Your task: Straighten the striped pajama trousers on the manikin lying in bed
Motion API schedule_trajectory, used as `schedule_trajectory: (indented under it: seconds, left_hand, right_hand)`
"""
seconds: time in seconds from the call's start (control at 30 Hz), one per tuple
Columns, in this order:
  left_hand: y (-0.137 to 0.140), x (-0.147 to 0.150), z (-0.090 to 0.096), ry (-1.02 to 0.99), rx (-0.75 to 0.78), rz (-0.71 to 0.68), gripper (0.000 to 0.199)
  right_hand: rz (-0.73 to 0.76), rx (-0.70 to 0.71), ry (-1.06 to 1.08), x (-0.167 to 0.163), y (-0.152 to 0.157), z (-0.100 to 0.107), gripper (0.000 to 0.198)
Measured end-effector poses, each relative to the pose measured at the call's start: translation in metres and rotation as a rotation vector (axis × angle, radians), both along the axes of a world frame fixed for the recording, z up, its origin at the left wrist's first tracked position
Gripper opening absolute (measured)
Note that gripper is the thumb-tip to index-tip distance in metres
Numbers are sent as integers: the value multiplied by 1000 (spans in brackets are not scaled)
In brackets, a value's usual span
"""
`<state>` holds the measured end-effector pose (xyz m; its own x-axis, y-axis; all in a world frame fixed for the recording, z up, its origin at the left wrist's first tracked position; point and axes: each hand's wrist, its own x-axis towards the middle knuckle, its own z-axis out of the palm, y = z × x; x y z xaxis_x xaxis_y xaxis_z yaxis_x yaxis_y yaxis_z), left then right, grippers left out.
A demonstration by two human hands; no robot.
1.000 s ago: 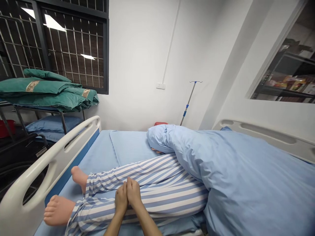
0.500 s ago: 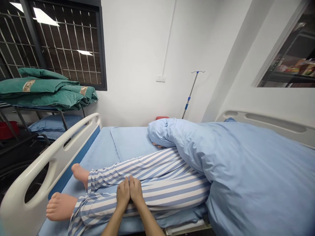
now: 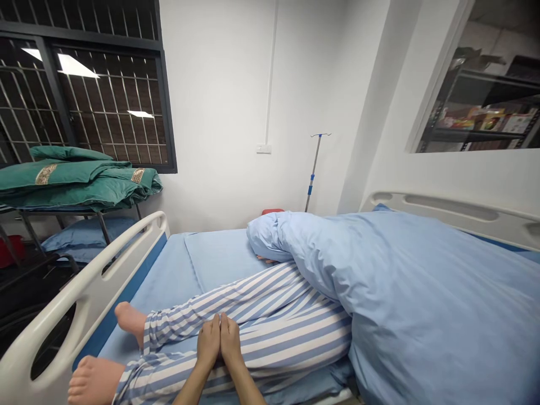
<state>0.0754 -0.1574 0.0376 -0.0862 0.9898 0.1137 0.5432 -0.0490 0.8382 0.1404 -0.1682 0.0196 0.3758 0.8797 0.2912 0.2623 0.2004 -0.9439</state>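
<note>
My left hand (image 3: 208, 341) and my right hand (image 3: 230, 338) lie side by side, thumb sides touching, over the near leg of what looks like a care manikin. Both backs face up and the fingers curl downward, so the fingertips and anything in them are hidden. Blue-and-white striped trousers (image 3: 295, 337) cover the legs. Two bare feet, the near one (image 3: 95, 379) and the far one (image 3: 130, 320), point left. A light blue quilt (image 3: 405, 281) covers the upper body; a bit of a hand (image 3: 265, 259) shows at its edge.
A white footboard (image 3: 84, 292) stands at the left and a bed rail (image 3: 442, 208) at the right. Behind the bed are an IV pole (image 3: 313, 177) and a red object (image 3: 273, 212). Green folded bedding (image 3: 84, 180) lies on a rack at left.
My view has tilted up and turned slightly right, so the scene sits lower and further left. My hands keep their place together over the near leg.
</note>
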Motion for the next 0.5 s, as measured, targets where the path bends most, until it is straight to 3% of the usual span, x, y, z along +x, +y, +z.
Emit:
schedule_trajectory:
  seconds: [0.17, 0.3, 0.5]
  left_hand:
    - [7, 15, 18, -254, 29, -17, 50]
    - [5, 17, 2, -313, -5, 68, 50]
    - [-3, 13, -18, -155, -46, 35, 53]
  right_hand:
    - [20, -1, 56, 3, 1, -2, 56]
    - [-26, -41, 62, 3, 1, -4, 53]
    - [-42, -66, 87, 3, 2, -7, 52]
